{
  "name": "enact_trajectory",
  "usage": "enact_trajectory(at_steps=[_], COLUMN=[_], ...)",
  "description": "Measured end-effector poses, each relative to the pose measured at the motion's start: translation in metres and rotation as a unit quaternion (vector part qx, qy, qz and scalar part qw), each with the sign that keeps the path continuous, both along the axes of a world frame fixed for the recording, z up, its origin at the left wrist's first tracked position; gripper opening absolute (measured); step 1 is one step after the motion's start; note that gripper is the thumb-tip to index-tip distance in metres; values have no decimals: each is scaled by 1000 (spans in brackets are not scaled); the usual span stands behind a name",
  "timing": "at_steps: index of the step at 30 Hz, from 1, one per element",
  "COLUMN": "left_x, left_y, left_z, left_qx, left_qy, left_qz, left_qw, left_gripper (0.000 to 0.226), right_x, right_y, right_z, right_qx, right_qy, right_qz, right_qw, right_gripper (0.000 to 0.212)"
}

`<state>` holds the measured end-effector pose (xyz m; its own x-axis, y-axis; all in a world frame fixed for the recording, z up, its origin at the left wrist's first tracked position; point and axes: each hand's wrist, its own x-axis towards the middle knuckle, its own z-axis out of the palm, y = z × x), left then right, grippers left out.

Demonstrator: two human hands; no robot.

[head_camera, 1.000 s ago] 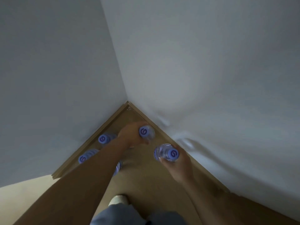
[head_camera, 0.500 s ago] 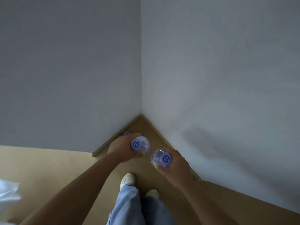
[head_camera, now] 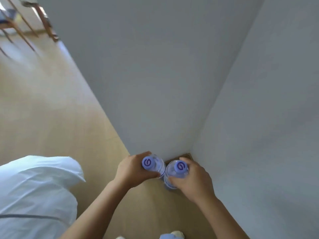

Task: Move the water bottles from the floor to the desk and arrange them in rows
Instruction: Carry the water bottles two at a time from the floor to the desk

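Observation:
My left hand (head_camera: 133, 169) grips a clear water bottle with a blue cap (head_camera: 150, 163), held upright in front of me. My right hand (head_camera: 193, 180) grips a second clear bottle with the same blue cap (head_camera: 179, 168). The two bottles are side by side and touch, above the wooden floor near the corner of two white walls. No bottles on the floor and no desk are in view.
White walls (head_camera: 172, 83) meet in a corner just beyond the bottles. White bedding (head_camera: 34, 187) lies at the lower left. The light wooden floor (head_camera: 43, 109) runs to the upper left, where wooden chair legs (head_camera: 46, 26) stand. My feet show at the bottom edge.
I have risen and turned left with both bottles in hand. The bottles on the floor have left the view; the bedding, more floor and the chair legs have come in.

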<state>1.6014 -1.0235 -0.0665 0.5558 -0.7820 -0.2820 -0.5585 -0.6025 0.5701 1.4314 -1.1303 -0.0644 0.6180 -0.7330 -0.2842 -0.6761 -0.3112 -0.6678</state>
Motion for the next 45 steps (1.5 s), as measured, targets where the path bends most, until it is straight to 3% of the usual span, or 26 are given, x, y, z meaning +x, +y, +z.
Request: enact_trajectory(at_steps=[4, 12, 24, 32, 45], left_x=[29, 107, 213, 302, 493], left_y=[42, 142, 247, 258, 197], left_z=[25, 79, 115, 116, 128], left_qx=[-40, 32, 40, 33, 41], left_qy=[-31, -149, -212, -208, -203], left_qz=[51, 57, 140, 185, 216], left_qw=[997, 987, 966, 960, 954], left_gripper=[38, 36, 59, 62, 60], right_x=[38, 113, 242, 342, 548], right_y=[24, 105, 188, 187, 121], right_z=[29, 70, 111, 125, 125], right_qx=[-28, -85, -85, -97, -136], right_qy=[-9, 13, -27, -47, -42], right_qz=[46, 104, 182, 225, 287], right_qw=[999, 991, 979, 968, 947], right_gripper=[49, 30, 30, 28, 27])
